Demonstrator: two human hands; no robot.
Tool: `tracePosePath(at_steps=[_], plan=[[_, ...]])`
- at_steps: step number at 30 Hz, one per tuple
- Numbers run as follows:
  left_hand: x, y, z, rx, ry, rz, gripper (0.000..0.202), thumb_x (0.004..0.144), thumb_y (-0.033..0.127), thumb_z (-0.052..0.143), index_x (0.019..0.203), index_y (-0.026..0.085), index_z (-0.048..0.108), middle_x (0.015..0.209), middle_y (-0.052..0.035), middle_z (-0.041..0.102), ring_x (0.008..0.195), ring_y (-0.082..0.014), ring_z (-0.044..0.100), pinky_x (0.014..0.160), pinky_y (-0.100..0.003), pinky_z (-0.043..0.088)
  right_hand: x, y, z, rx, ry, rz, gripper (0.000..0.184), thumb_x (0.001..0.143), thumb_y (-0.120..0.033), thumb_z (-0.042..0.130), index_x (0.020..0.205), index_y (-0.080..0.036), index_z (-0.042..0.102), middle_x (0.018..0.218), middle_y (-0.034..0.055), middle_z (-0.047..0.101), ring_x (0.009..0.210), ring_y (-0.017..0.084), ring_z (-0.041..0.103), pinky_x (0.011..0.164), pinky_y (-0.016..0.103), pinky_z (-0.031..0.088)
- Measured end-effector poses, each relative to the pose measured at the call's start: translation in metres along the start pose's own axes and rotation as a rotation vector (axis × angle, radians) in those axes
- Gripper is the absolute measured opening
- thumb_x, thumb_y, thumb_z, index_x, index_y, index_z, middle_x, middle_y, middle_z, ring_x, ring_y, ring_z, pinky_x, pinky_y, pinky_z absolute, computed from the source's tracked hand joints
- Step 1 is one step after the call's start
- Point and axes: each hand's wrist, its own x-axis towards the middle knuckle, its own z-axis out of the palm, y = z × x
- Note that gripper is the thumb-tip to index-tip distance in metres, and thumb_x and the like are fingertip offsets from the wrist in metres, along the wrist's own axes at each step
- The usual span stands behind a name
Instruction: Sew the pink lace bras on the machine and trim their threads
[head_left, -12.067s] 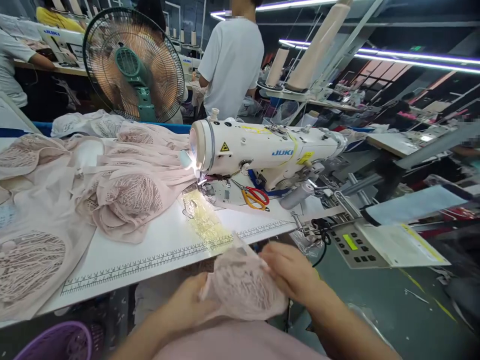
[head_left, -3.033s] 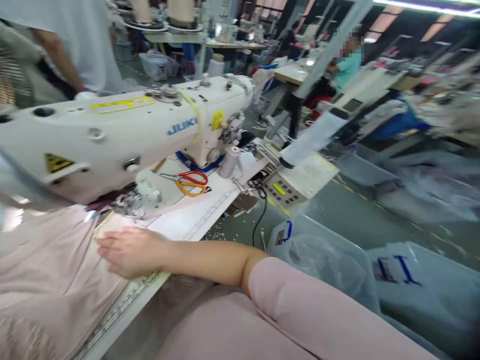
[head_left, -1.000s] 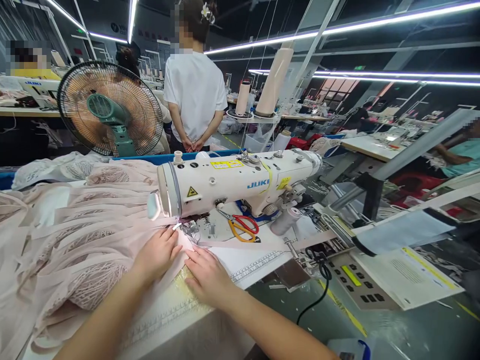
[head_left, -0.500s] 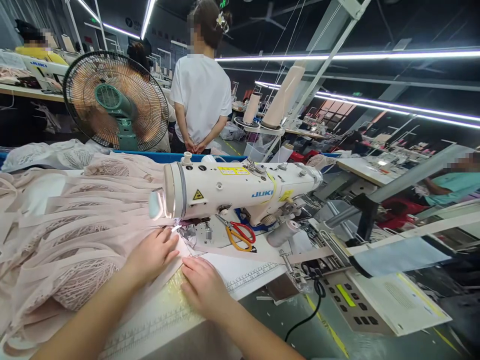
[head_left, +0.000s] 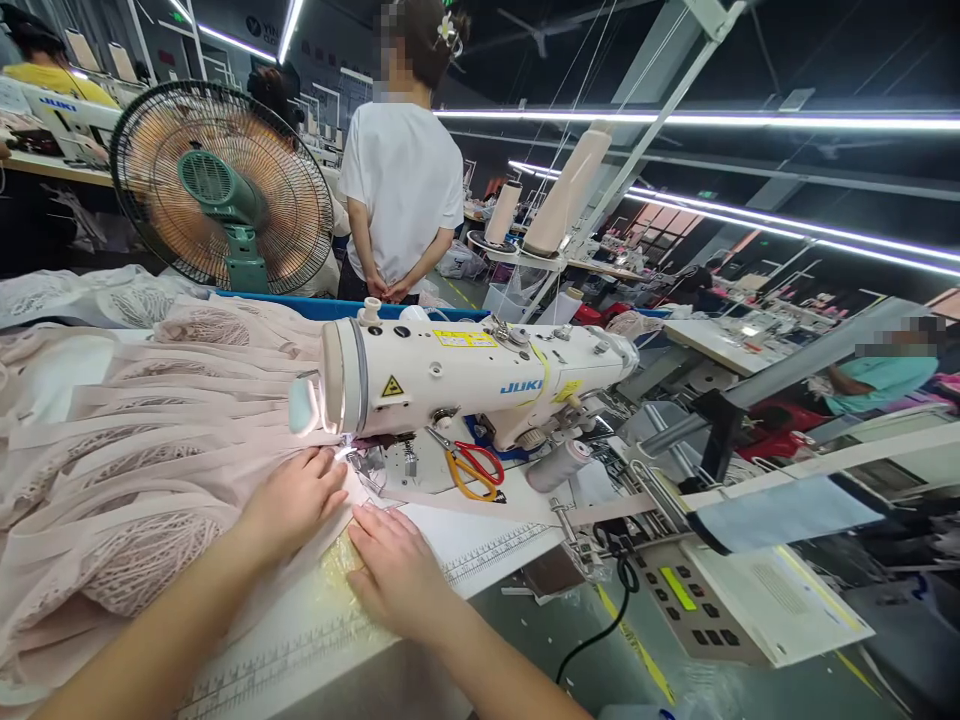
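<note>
A white sewing machine [head_left: 420, 375] lies across the bench, its lit needle area partly hidden by the machine head and fabric. My left hand [head_left: 296, 500] rests flat on the pale pink fabric [head_left: 150, 455] just in front of the needle, fingers extended. Close to its right, my right hand [head_left: 394, 565] lies palm down at the fabric's edge, with its fingers outstretched. Under the right hand is a yellowish taped patch [head_left: 337, 570] on the white table top. Lace-patterned pieces of the pink fabric spread in layers left of the machine.
Scissors [head_left: 472, 468] with red and orange handles lie by the machine, near a grey thread spool [head_left: 559, 465]. A large fan [head_left: 221, 190] and a standing person [head_left: 405, 190] are behind the bench. A control box [head_left: 750, 600] hangs at the right.
The whole view has shifted slightly, so the machine and both hands appear a little farther left. Both hands keep nearly the same place on the fabric.
</note>
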Motion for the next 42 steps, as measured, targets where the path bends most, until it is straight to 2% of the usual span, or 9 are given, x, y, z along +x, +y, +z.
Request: tracePosePath(at_steps=[5, 10, 15, 18, 20, 23, 26, 32, 42], plan=[[-0.006, 0.008, -0.001, -0.012, 0.017, 0.091, 0.033, 0.089, 0.026, 0.044, 0.107, 0.012, 0.067, 0.118, -0.0167, 0.064, 0.113, -0.0318, 0.055, 0.092, -0.046, 0.049, 0.0, 0.0, 0.0, 0.004, -0.019, 0.002, 0.044, 0.09, -0.037, 0.048, 0.131, -0.02, 0.047, 0.146, 0.0062, 0.041, 0.135, 0.021, 0.035, 0.114, 0.041, 0.025], [-0.03, 0.02, 0.018, -0.052, 0.022, 0.196, 0.039, 0.088, 0.027, 0.047, 0.121, 0.011, 0.061, 0.126, -0.0163, 0.061, 0.117, -0.0335, 0.055, 0.096, -0.049, 0.047, 0.0, 0.001, 0.0, 0.032, -0.003, 0.01, 0.044, 0.089, -0.036, 0.05, 0.129, -0.018, 0.049, 0.144, 0.0073, 0.044, 0.134, 0.021, 0.037, 0.114, 0.04, 0.025], [-0.035, 0.005, 0.029, -0.116, 0.002, 0.209, 0.043, 0.09, 0.022, 0.043, 0.132, 0.02, 0.052, 0.136, -0.0114, 0.054, 0.123, -0.0327, 0.051, 0.098, -0.052, 0.046, -0.001, 0.002, 0.002, 0.02, 0.037, 0.002, 0.045, 0.089, -0.038, 0.05, 0.129, -0.018, 0.05, 0.142, 0.0078, 0.046, 0.133, 0.021, 0.039, 0.114, 0.039, 0.026], [-0.027, -0.008, 0.025, -0.14, -0.047, 0.258, 0.047, 0.088, 0.014, 0.041, 0.132, 0.025, 0.051, 0.137, -0.0083, 0.053, 0.127, -0.0296, 0.047, 0.101, -0.051, 0.043, -0.002, 0.003, 0.002, 0.014, 0.051, -0.001, 0.043, 0.089, -0.037, 0.051, 0.127, -0.017, 0.051, 0.141, 0.0084, 0.047, 0.133, 0.021, 0.04, 0.114, 0.039, 0.027], [-0.023, -0.015, 0.021, -0.134, -0.034, 0.277, 0.045, 0.088, 0.013, 0.041, 0.128, 0.028, 0.055, 0.138, -0.0085, 0.052, 0.127, -0.029, 0.046, 0.1, -0.052, 0.043, -0.001, 0.003, 0.001, 0.017, 0.053, 0.002, 0.042, 0.089, -0.036, 0.05, 0.127, -0.017, 0.052, 0.141, 0.0086, 0.048, 0.132, 0.022, 0.04, 0.113, 0.039, 0.028], [-0.017, -0.02, 0.017, -0.085, 0.0, 0.309, 0.043, 0.088, 0.01, 0.04, 0.122, 0.026, 0.06, 0.135, -0.0132, 0.054, 0.124, -0.0293, 0.05, 0.097, -0.05, 0.046, 0.0, 0.002, 0.0, 0.03, 0.051, 0.0, 0.041, 0.089, -0.035, 0.05, 0.126, -0.017, 0.052, 0.141, 0.0084, 0.048, 0.133, 0.021, 0.04, 0.113, 0.039, 0.027], [-0.012, -0.024, 0.012, -0.031, -0.021, 0.379, 0.045, 0.085, 0.006, 0.038, 0.121, 0.022, 0.06, 0.13, -0.0161, 0.058, 0.121, -0.0296, 0.052, 0.096, -0.05, 0.047, 0.001, 0.002, -0.002, 0.042, 0.059, -0.009, 0.039, 0.088, -0.033, 0.051, 0.124, -0.016, 0.054, 0.14, 0.0093, 0.049, 0.133, 0.021, 0.04, 0.113, 0.04, 0.028], [-0.001, -0.031, 0.002, -0.07, -0.039, 0.454, 0.041, 0.089, 0.013, 0.035, 0.123, 0.018, 0.057, 0.13, -0.0166, 0.056, 0.121, -0.0257, 0.051, 0.097, -0.043, 0.048, 0.005, 0.004, -0.004, 0.07, 0.11, -0.001, 0.036, 0.086, -0.033, 0.055, 0.118, -0.016, 0.058, 0.134, 0.0097, 0.054, 0.128, 0.023, 0.046, 0.11, 0.042, 0.032], [0.003, -0.035, -0.001, -0.024, -0.016, 0.51, 0.039, 0.09, 0.013, 0.037, 0.123, 0.018, 0.057, 0.129, -0.0165, 0.057, 0.118, -0.0267, 0.053, 0.095, -0.046, 0.049, 0.006, 0.006, -0.002, 0.064, 0.163, -0.02, 0.035, 0.086, -0.033, 0.056, 0.116, -0.015, 0.059, 0.133, 0.0094, 0.056, 0.126, 0.022, 0.048, 0.109, 0.04, 0.033]])
